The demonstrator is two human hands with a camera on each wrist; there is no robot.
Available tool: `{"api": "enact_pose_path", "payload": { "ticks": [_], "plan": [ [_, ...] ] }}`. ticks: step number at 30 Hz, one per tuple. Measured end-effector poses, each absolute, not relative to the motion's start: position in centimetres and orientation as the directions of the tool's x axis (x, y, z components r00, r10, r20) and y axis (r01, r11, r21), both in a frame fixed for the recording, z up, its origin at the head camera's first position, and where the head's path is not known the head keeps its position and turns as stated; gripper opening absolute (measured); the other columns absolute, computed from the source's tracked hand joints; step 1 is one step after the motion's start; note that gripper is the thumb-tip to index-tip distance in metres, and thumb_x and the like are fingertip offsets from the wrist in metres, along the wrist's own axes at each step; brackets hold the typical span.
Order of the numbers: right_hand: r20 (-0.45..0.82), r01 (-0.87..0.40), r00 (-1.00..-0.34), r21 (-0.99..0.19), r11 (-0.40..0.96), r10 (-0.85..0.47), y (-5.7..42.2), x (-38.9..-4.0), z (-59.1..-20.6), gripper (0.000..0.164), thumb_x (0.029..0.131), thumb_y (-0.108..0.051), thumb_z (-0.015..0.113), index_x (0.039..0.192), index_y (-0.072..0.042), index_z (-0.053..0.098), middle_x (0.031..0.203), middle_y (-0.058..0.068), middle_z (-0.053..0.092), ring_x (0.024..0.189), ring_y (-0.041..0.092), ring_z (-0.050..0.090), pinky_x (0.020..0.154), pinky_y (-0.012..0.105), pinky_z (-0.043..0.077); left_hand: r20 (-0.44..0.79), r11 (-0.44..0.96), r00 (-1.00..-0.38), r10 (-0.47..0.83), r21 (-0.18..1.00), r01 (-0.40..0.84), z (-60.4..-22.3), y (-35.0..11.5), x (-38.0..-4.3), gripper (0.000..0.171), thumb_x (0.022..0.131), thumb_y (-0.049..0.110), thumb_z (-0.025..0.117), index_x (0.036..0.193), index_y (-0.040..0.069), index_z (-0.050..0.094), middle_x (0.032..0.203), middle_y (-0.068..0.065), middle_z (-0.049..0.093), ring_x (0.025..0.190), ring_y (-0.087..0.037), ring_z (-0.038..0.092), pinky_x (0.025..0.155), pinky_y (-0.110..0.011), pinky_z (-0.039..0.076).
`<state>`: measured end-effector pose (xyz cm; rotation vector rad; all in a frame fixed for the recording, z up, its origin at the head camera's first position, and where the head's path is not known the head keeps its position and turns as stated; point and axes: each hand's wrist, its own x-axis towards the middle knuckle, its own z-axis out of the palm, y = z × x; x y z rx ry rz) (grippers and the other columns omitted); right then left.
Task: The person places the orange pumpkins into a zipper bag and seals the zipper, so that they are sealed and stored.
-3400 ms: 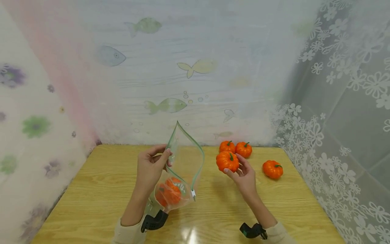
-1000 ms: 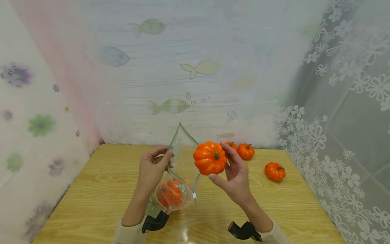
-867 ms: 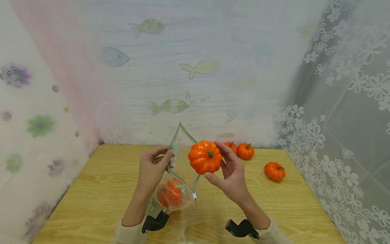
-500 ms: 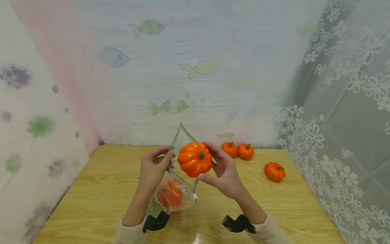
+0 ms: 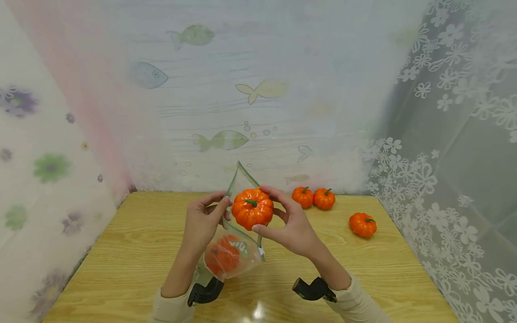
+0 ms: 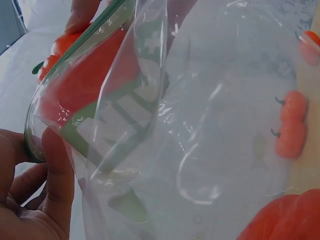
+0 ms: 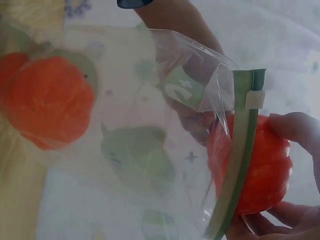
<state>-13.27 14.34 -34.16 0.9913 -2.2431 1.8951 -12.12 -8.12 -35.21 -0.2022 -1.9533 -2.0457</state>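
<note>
My left hand pinches the rim of a clear zip bag between thumb and fingers. Its green-edged mouth gapes, and a white slider sits at one end of the zip. Low in the bag are orange toy pumpkins, blurred by the plastic; two seem to be there. My right hand grips another toy pumpkin with a green stem, thumb below and fingers above. This pumpkin is at the bag's mouth; in the right wrist view part of it shows behind the green zip strip.
Two more pumpkins, a left one and a right one, touch near the back edge of the wooden table. Farther right lies a single pumpkin. A fish-patterned curtain hangs behind the table, with sheer flowered fabric on the right.
My right hand has carried its pumpkin leftward from beside the two back pumpkins to the bag's mouth, and its stem has turned leftward. My left hand holds the bag nearly still.
</note>
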Motion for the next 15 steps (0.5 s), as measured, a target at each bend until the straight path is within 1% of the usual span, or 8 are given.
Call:
{"api": "enact_pose_path", "payload": {
  "ticks": [4,10,12,15],
  "plan": [
    [0.373,-0.488,-0.809,-0.858,0.164,-0.456,14.43,-13.36,-34.06,0.076,0.083,-0.01,0.085,0.149,-0.011,0.049,0.147,0.003,0.052,0.131,0.023,0.05,0.105,0.039,0.052,0.311,-0.02,-0.943,-0.118,0.949,0.315,-35.17,-8.1,-12.13,0.021,0.1,0.002,0.064,0.115,-0.011,0.069,0.086,-0.005,0.071,0.057,-0.009,0.062,0.052,-0.024,0.057],
    [0.326,-0.536,-0.779,-0.79,0.298,-0.536,14.74,-13.79,-33.78,0.075,0.082,-0.012,0.086,0.148,-0.008,0.051,0.144,0.007,0.055,0.127,0.026,0.057,0.102,0.041,0.054,0.326,-0.013,-0.94,-0.102,0.944,0.329,-35.19,-7.9,-12.14,0.021,0.099,0.002,0.065,0.115,-0.011,0.069,0.086,-0.012,0.07,0.053,-0.011,0.06,0.052,-0.028,0.058],
    [0.302,-0.534,-0.778,-0.779,0.329,-0.55,14.79,-13.83,-33.64,0.074,0.083,-0.013,0.086,0.148,-0.007,0.051,0.144,0.008,0.055,0.125,0.025,0.058,0.101,0.041,0.054,0.33,-0.012,-0.939,-0.099,0.943,0.332,-35.19,-7.8,-12.15,0.02,0.098,0.001,0.065,0.114,-0.011,0.07,0.086,-0.012,0.071,0.052,-0.011,0.06,0.052,-0.028,0.058],
    [0.278,-0.535,-0.782,-0.758,0.373,-0.557,14.79,-13.94,-33.61,0.074,0.084,-0.015,0.085,0.148,-0.005,0.05,0.143,0.008,0.056,0.121,0.024,0.059,0.099,0.042,0.054,0.338,-0.012,-0.937,-0.087,0.94,0.34,-35.2,-7.67,-12.23,0.02,0.098,0.002,0.065,0.113,-0.011,0.07,0.083,-0.01,0.069,0.053,-0.01,0.06,0.051,-0.027,0.058]
  ]
}}
